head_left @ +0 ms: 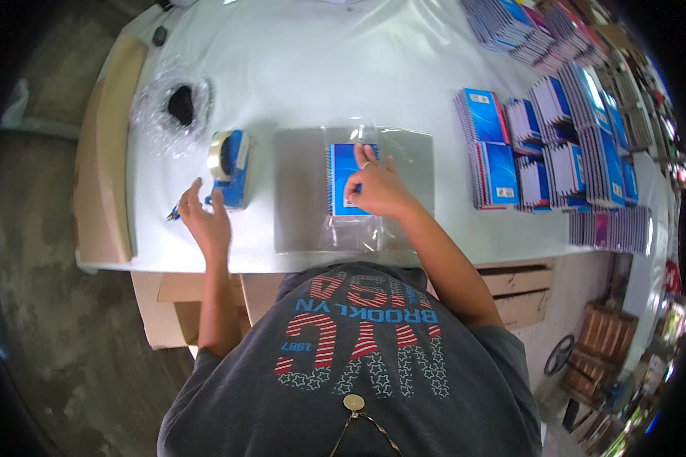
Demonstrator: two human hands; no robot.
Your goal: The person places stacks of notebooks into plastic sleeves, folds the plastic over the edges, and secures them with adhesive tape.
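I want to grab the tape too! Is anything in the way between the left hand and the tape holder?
Nothing visible. The left hand is right beside the blue tape holder, fingertips near its base, with only bare table between them. The right hand presses on the notebook.

My left hand [206, 217] is raised in front of me, fingers spread and slightly curled, palm turned forward, gripping nothing. Its forearm runs straight up from my elbow at my left side. My right hand [375, 189] reaches forward and inward, palm down, fingers bent and pressing downward. My right forearm slants from the elbow, out at my right.
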